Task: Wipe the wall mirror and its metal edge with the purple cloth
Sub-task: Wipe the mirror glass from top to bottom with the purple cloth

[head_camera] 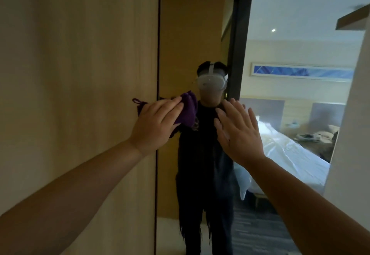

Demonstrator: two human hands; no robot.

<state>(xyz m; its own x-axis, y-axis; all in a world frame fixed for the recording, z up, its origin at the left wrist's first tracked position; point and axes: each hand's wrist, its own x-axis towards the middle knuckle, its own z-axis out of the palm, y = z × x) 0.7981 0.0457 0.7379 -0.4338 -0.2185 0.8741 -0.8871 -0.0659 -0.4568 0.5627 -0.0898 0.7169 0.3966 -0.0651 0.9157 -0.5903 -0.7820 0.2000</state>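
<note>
1. The left hand (155,122) presses the purple cloth (188,110) flat against the wall mirror (200,34), right at the mirror's left side. Its fingers (172,104) lie straight over the bunched cloth and press it without clenching round it. Part of the cloth spills left across the metal edge (159,54) onto the wooden panel (80,54).

2. The relation that matters: the metal edge is a thin dark strip running vertically, top to bottom of the view, and it passes directly under the left hand and cloth. Its long axis is vertical, so I judge a wipe along it calls for travel straight up or down; the open glass lies to the right of the cloth.

3. The left hand is the nearer one to the edge. The right hand (238,132) is spread with relaxed, straight fingers, palm toward the glass, just right of the cloth, holding nothing. Whether it touches the glass I cannot tell.

4. Around: the mirror reflects a person in dark clothing wearing a headset (211,80), a bed with white sheets (290,154) and a long framed picture (300,72).

5. In the way: nothing blocks the edge above or below the cloth. A sweep to the right would meet the right hand, so it probably has to shift first.
</note>
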